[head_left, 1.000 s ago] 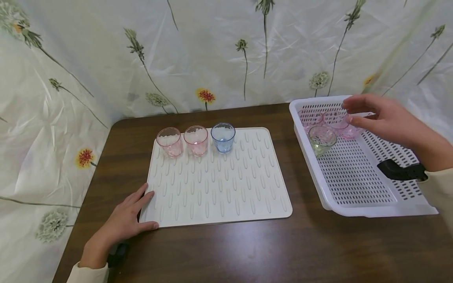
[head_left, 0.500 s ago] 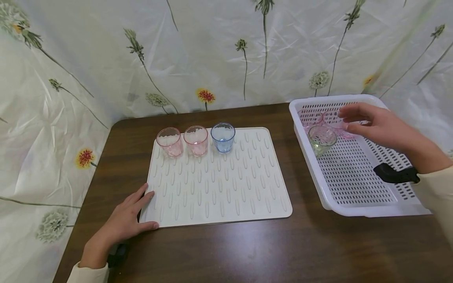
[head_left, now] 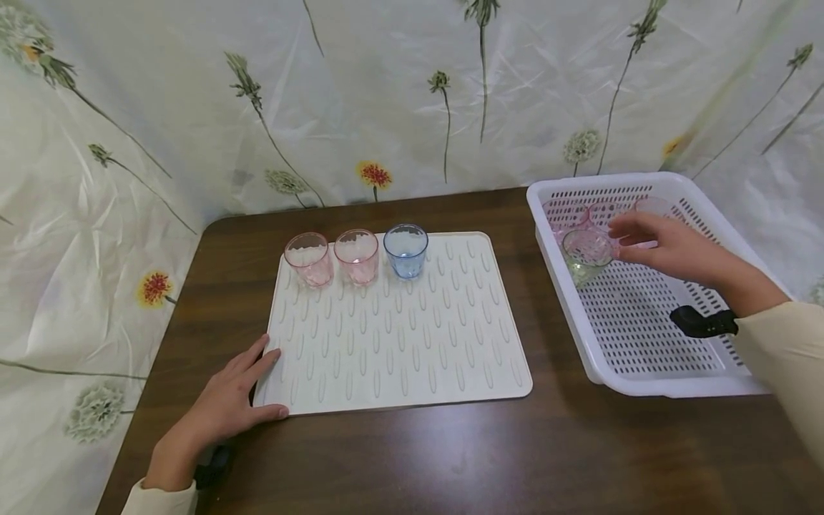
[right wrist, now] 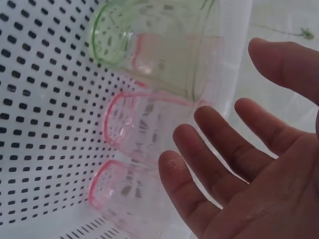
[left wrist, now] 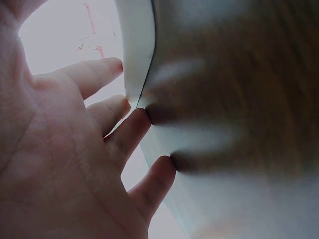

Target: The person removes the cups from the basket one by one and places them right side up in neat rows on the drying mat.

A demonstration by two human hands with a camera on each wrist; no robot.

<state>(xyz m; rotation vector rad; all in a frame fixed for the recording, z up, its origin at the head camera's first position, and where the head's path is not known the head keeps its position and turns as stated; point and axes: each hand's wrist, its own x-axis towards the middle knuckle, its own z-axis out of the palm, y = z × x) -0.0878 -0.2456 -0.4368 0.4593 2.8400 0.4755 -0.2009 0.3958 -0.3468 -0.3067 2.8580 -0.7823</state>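
My left hand (head_left: pixel 225 400) lies at the left front corner of a white ridged drying mat (head_left: pixel 450 343). Its fingers are spread, with the fingertips along the mat's edge. Two pink-rimmed glasses (head_left: pixel 309 266) and a blue glass (head_left: pixel 407 259) stand in a row on the mat's far edge. Over the white basket (head_left: pixel 676 386), my right hand (head_left: pixel 676 250) hovers with fingers apart and nothing between them. In the head view its fingertips reach the rim of a green glass (head_left: pixel 584 263). Several pink glasses (right wrist: pixel 149 127) stand beside the green one, partly hidden by it and the hand.
A dark wooden table (head_left: pixel 412 465) carries the mat and the basket, with a strip of wood between them. Behind and to the left hangs a flower-printed sheet (head_left: pixel 386 107). The basket's raised walls surround the glasses on the right.
My right hand has moved left and slightly nearer, from over the pink glasses to the green glass; a pink glass behind it shows again. The left hand has not moved.
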